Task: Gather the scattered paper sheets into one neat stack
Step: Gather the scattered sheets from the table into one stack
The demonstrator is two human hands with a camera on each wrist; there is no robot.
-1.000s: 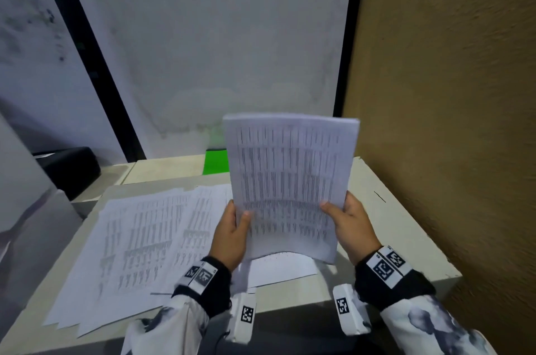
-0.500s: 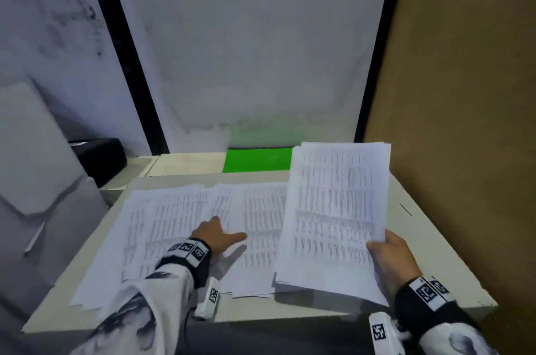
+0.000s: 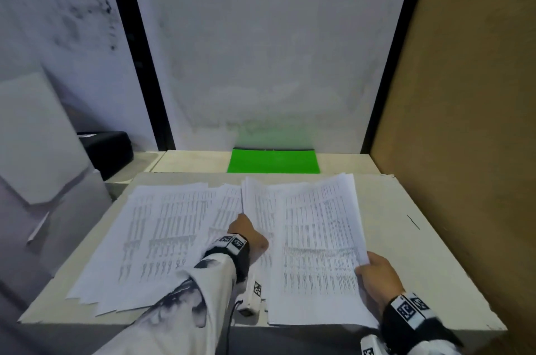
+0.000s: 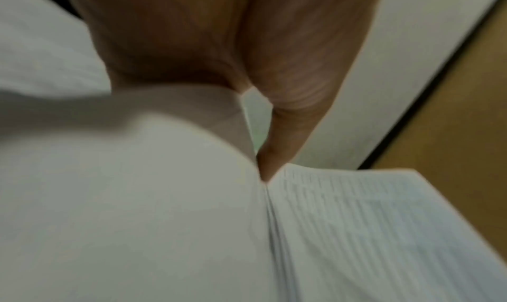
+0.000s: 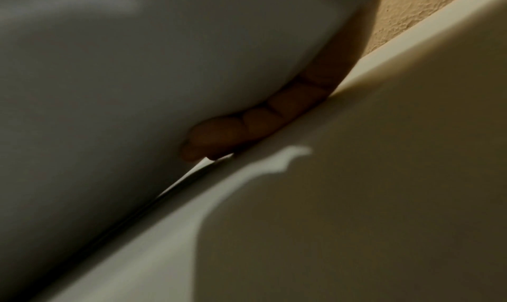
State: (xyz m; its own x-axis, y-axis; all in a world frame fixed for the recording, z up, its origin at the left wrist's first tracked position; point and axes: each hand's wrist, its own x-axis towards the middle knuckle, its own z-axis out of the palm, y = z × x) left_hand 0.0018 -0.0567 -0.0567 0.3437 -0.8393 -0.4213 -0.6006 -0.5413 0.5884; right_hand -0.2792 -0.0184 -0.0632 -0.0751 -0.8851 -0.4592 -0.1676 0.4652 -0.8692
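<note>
The left hand (image 3: 246, 231) has its fingertips hidden under lifted printed sheets (image 3: 258, 204). The right hand (image 3: 378, 276) hides its fingers beneath the held stack (image 3: 319, 238). At nine o'clock, a black case (image 3: 108, 148) is partly blocked.

pale table top (image 3: 420, 241), chipped along its right edge. second pale surface (image 3: 191, 161) behind it, bearing a green sheet (image 3: 274, 161). white back wall panel (image 3: 269, 50), smudged, framed by black vertical strips (image 3: 139, 44). tan textured wall (image 3: 470, 93) at right. black case (image 3: 108, 148) at left, beside grey panels (image 3: 37, 137).
</note>
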